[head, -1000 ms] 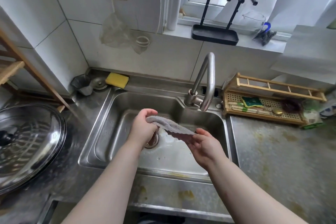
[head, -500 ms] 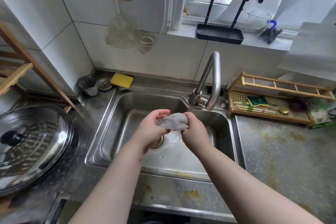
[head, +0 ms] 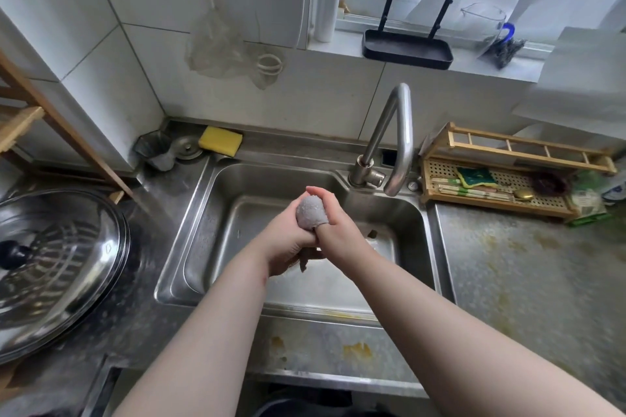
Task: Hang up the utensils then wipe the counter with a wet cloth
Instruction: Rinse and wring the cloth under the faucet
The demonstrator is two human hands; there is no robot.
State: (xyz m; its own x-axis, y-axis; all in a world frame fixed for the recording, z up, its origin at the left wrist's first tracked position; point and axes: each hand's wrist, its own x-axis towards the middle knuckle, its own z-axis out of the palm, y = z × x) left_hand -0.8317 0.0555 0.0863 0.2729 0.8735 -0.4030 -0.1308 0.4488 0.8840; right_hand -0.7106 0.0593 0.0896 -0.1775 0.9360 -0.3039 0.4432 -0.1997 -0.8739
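Observation:
A grey cloth is bunched into a ball over the steel sink, left of the faucet spout. My left hand grips it from the left and below, with a darker end of the cloth hanging under the palm. My right hand wraps around it from the right, fingers curled over the top. The stained steel counter stretches right of the sink, with yellow smears also on its front strip. A black hook rack stands on the windowsill with nothing hanging on it.
A large pan with a glass lid sits on the left. A yellow sponge and a drain strainer lie behind the sink. A wooden rack with scrubbers stands at the back right. A glass jug is on the sill.
The cloth was stretched flat between both hands; they came together and bunched it into a tight ball over the sink.

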